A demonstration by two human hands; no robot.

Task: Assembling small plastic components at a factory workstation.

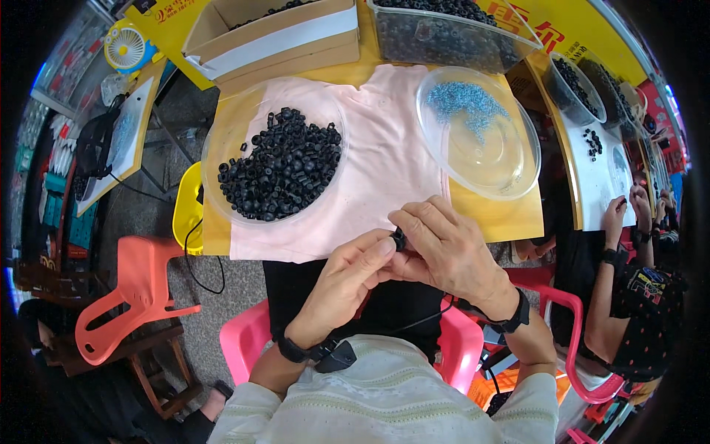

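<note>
Just past the near edge of the table, my left hand (pixel 344 277) and my right hand (pixel 451 255) meet. Between their fingertips sits a small black plastic part (pixel 399 238), mostly covered by the fingers. Both hands are closed on it; whether a second tiny piece is there cannot be seen. Beyond my left hand, a heap of small black knob-like parts (pixel 285 166) fills a round clear plastic tray (pixel 212 194). Tiny blue-grey pieces (pixel 466 103) lie spread at the far side of another clear tray (pixel 495 166), beyond my right hand.
A pink cloth (pixel 388 133) covers the table middle. At the back stand a cardboard box (pixel 285 44) and a clear bin of black parts (pixel 444 37). A red chair (pixel 137 285) and yellow bucket (pixel 185 211) are left. Another person's hands (pixel 629 211) work at the right-hand table.
</note>
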